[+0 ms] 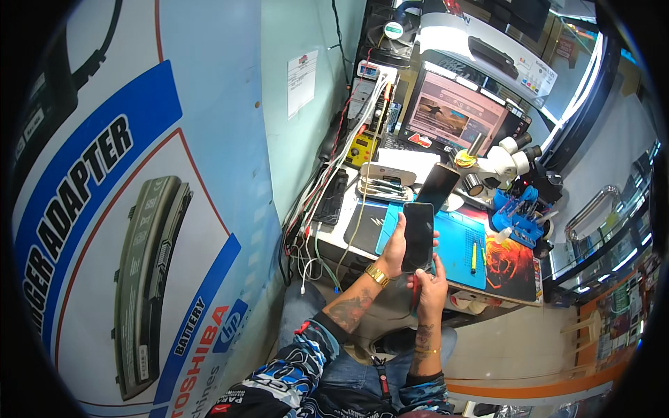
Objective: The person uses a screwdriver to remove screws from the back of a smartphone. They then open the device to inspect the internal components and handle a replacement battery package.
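My left hand grips a dark smartphone along its side, fingers curled around it, screen dark and facing up. My right hand is closed at the phone's lower end, with a red and black item at its fingers, too small to make out clearly. Behind the held phone, a second dark phone leans upright at the back of a blue work mat. Two thin yellow tools lie on that mat.
A microscope and blue tool organizer stand right, a laptop behind. Tangled cables and a yellow device crowd the left, beside a wall poster. A black-and-orange mat covers the bench's right part.
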Motion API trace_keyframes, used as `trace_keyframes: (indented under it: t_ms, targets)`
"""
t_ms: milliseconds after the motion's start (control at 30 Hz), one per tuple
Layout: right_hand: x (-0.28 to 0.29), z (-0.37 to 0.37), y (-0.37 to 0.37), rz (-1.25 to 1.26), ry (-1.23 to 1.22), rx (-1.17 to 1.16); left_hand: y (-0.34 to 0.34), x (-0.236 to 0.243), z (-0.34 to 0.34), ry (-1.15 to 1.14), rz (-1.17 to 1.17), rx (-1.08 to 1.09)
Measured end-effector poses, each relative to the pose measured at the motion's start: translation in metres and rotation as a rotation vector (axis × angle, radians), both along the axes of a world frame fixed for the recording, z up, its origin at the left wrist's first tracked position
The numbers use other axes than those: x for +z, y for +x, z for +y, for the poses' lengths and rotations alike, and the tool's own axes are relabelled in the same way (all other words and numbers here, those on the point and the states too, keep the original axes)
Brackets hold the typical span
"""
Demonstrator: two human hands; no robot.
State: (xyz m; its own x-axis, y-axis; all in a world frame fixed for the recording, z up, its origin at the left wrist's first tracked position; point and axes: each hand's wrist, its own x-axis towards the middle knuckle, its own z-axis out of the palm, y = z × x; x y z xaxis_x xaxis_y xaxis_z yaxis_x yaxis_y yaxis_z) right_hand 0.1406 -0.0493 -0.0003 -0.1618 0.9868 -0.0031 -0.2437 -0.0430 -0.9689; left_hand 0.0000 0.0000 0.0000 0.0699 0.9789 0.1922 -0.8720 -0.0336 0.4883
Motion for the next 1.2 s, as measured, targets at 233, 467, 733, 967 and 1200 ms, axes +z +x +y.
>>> trace_keyframes:
  t_ms: [233,467,733,967,1200]
  targets:
    - [-0.015,-0.025,-0.025,0.075,-0.063,0.009,-0.025,-0.006,-0.026,-0.061,0.057,-0.011]
    - [-0.007,-0.017,-0.004,0.033,-0.034,0.132,-0.015,-0.004,-0.014,-0.078,0.016,-0.034]
    - [-0.016,-0.011,0.014,0.01,0.027,0.184,-0.008,-0.011,-0.001,-0.021,-0.016,-0.099]
    - [-0.021,-0.01,0.014,0.006,0.004,0.18,-0.002,-0.008,0.005,-0.014,-0.027,-0.114]
    - [-0.019,-0.001,0.003,0.044,0.016,0.067,-0.002,-0.002,0.002,-0.032,0.025,-0.065]
